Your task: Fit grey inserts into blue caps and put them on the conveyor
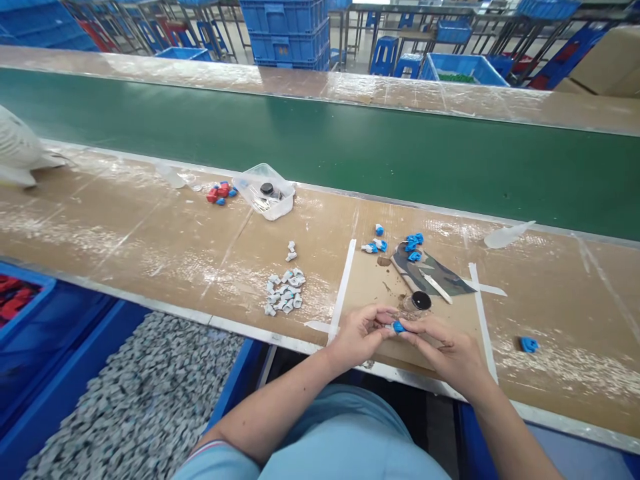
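Note:
My left hand (367, 331) and my right hand (440, 340) meet over the front of the table, fingertips pinching a small blue plastic part (399, 327) between them. A pale piece seems to be at its left end, mostly hidden by my left fingers. Just beyond my fingers stands a small jar with a black top or black contents (421, 301). Past it a white-handled knife (436, 287) lies on a camouflage cloth (453, 280). Several blue parts (414, 245) rest at the cloth's far corner, and blue-and-white pieces (375, 246) lie left of it.
Grey parts (285, 291) lie in a pile to the left. A clear tub (265, 193) and red parts (219, 192) sit farther back. A lone blue part (529, 344) is at right. Beyond runs a green conveyor belt (320, 140). A bin of grey parts (145, 393) stands below left.

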Demonstrator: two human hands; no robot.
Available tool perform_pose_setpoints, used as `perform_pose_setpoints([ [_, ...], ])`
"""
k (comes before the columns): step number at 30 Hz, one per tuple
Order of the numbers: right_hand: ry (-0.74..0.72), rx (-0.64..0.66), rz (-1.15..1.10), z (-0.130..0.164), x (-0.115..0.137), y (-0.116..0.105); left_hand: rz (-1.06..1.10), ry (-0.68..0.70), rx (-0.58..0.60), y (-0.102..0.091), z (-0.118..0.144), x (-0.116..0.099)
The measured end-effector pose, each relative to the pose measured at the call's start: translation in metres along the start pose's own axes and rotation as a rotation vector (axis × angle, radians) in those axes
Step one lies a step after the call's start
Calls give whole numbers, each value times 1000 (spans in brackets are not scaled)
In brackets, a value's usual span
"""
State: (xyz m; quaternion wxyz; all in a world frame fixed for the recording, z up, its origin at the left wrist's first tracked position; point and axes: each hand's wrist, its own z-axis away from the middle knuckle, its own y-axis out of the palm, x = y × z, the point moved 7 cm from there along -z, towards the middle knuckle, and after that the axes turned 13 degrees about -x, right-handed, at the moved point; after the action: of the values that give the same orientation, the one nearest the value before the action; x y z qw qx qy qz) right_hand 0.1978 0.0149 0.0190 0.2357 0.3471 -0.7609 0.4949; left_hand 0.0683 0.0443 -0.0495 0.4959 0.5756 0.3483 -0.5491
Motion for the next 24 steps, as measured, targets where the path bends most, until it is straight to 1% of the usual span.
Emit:
perform_pose_setpoints([
  [3,87,-40,-51,2,-5,2,90,-86,-23,0,0,2],
  [6,167,-111,-87,6,-10,5,118,-141,-36,0,-1,4],
  [8,190,-138,-87,10,-13,6,101,-154,-24,1,-2,5],
  [11,172,-105,-61,15,-16,1,-3,-141,-15,-1,-9,1],
  [12,167,-109,-38,16,-18,-6,-59,-119,-28,-3,-13,-3],
  [13,170,-139,2,17,-23,-17,-123,-87,-53,-8,-20,-7],
  [15,222,-292,147,21,-38,-53,-259,-7,-116,-18,-37,-19],
  [17,349,-467,333,30,-61,-94,-381,63,-173,-28,-59,-29],
  [18,436,-517,418,37,-74,-113,-431,89,-198,-32,-70,-33],
  [20,615,-520,546,51,-103,-139,-496,114,-251,-38,-92,-36],
  [21,669,-497,605,57,-116,-147,-507,116,-274,-39,-101,-37],
  [22,681,-476,668,62,-127,-154,-509,113,-292,-39,-108,-36],
  [23,643,-451,712,66,-135,-157,-503,106,-302,-38,-113,-35],
  [24,575,-426,731,68,-142,-157,-494,105,-303,-36,-117,-34],
])
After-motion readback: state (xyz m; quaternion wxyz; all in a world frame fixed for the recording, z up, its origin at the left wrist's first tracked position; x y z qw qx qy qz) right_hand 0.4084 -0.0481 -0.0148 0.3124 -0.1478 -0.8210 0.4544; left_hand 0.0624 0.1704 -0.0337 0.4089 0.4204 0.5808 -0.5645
